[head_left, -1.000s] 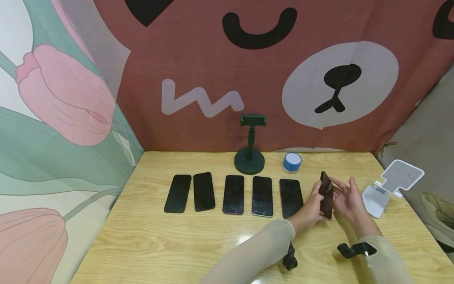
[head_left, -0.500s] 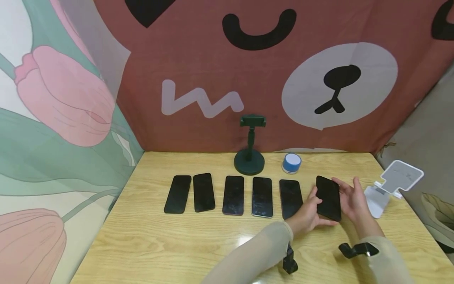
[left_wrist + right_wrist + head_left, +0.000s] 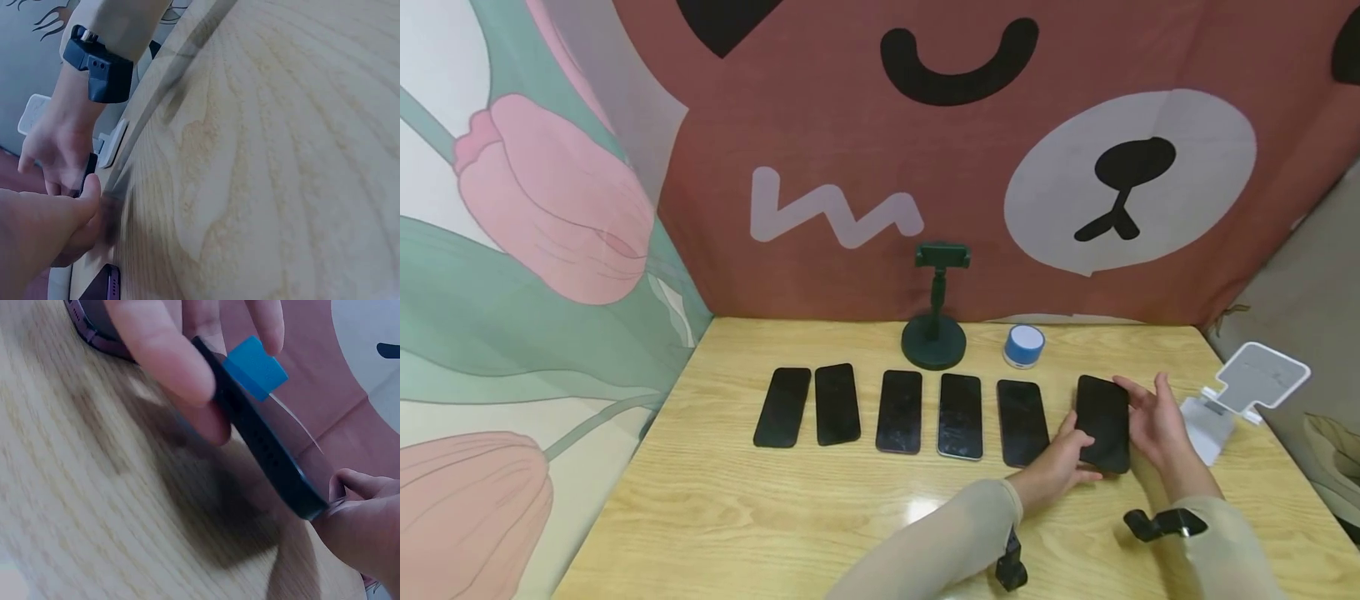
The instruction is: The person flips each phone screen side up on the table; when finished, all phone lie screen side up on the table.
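My left hand (image 3: 1060, 467) holds a black phone (image 3: 1103, 423) by its left side, thumb on the screen and fingers beneath. The phone is screen up and raised off the table; its shadow falls below it in the right wrist view, where its bottom edge (image 3: 269, 450) shows. At the phone's right side, my right hand (image 3: 1161, 429) touches the edge with its thumb lifted away and its fingers extended, their tips partly hidden. In the left wrist view, the left hand (image 3: 56, 222) covers most of the phone. Just left of the hands lies another dark phone (image 3: 1022, 423).
Several more dark phones, such as the leftmost one (image 3: 782, 407), lie in a row on the wooden table (image 3: 775, 517). Behind them stand a dark green phone stand (image 3: 934, 342) and a small blue speaker (image 3: 1024, 347). A white folding stand (image 3: 1262, 377) is at the right.
The phone in my left hand has turned from edge-on to screen up and tilted lower toward the table. My right hand has stayed beside its right edge.
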The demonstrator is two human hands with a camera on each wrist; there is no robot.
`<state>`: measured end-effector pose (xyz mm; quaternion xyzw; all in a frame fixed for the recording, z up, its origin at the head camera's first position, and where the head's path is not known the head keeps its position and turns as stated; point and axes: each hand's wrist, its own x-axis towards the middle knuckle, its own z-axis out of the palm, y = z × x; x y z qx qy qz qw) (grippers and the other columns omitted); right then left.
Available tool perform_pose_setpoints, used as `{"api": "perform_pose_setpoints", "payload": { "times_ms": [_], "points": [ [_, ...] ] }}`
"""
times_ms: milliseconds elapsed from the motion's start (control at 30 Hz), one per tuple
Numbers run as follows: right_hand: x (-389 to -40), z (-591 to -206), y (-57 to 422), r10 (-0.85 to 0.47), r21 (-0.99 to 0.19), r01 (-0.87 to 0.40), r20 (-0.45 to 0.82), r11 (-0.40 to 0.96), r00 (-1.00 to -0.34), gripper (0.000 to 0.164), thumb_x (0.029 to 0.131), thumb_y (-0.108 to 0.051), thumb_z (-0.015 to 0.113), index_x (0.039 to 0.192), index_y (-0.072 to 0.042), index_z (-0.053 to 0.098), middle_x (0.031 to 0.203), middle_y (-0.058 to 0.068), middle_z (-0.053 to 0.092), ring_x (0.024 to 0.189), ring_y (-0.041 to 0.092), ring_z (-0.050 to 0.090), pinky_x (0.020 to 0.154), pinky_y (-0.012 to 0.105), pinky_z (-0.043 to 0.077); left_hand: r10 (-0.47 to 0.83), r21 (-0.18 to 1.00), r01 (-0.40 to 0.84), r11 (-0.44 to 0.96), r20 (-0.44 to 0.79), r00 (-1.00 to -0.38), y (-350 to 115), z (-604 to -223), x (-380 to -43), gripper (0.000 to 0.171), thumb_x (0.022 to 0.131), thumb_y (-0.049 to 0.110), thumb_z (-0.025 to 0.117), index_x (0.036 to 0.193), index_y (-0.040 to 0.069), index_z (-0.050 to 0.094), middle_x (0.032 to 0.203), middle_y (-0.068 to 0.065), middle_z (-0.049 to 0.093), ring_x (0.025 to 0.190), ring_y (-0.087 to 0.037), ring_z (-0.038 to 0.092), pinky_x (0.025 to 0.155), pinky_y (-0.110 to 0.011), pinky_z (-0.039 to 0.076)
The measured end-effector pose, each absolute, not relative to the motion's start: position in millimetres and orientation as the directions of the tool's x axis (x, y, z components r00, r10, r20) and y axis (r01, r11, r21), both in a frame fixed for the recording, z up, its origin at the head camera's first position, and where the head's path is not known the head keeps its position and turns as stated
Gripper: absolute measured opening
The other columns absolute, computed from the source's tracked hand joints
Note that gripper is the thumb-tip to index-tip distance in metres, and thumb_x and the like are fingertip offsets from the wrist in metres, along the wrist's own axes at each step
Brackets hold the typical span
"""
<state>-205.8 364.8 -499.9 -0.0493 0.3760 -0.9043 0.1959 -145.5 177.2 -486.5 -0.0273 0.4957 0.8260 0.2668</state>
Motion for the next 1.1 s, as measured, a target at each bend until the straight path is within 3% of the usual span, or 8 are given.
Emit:
{"api": "perform_pose_setpoints", "payload": {
  "times_ms": [267, 967, 1033, 1100],
  "points": [
    [-209.7, -505.3, 366.7, -0.435, -0.697, 0.319, -0.012, -0.642, -0.901, 0.071, 0.095, -0.060, 0.020, 0.115, -0.009, 0.064, 0.113, -0.001, 0.060, 0.106, 0.016, 0.059, 0.088, 0.033, 0.048, 0.390, 0.815, -0.471, -0.338, -0.335, -0.858, 177.3, -486.5, -139.8, 0.070, 0.083, 0.004, 0.043, 0.149, 0.008, 0.021, 0.147, -0.025, 0.022, 0.119, -0.051, 0.035, 0.095, -0.065, 0.034],
    [-206.9, -508.0, 366.0, -0.414, -0.767, 0.300, -0.050, -0.567, -0.909, 0.068, 0.096, -0.058, 0.013, 0.110, -0.016, 0.065, 0.110, -0.005, 0.061, 0.102, 0.014, 0.059, 0.084, 0.032, 0.048, 0.383, 0.847, -0.473, -0.243, -0.364, -0.849, 172.1, -488.9, -140.4, 0.072, 0.082, 0.006, 0.048, 0.149, 0.009, 0.022, 0.139, -0.022, 0.037, 0.109, -0.046, 0.049, 0.090, -0.060, 0.041],
    [-207.1, -509.3, 366.2, -0.400, -0.781, 0.295, -0.064, -0.550, -0.914, 0.066, 0.095, -0.060, 0.016, 0.111, -0.017, 0.064, 0.112, -0.006, 0.059, 0.103, 0.013, 0.058, 0.084, 0.031, 0.048, 0.387, 0.852, -0.469, -0.233, -0.361, -0.848, 171.8, -489.3, -140.0, 0.072, 0.082, 0.005, 0.048, 0.149, 0.009, 0.021, 0.139, -0.021, 0.038, 0.109, -0.045, 0.050, 0.090, -0.060, 0.042],
    [-207.3, -510.1, 365.5, -0.379, -0.816, 0.290, -0.095, -0.500, -0.920, 0.066, 0.094, -0.062, 0.016, 0.120, -0.019, 0.058, 0.126, -0.005, 0.051, 0.108, 0.010, 0.052, 0.087, 0.028, 0.045, 0.389, 0.857, -0.465, -0.223, -0.360, -0.848, 171.3, -489.3, -139.5, 0.072, 0.082, 0.005, 0.048, 0.149, 0.009, 0.021, 0.138, -0.020, 0.039, 0.108, -0.043, 0.050, 0.090, -0.059, 0.042]
  ]
}}
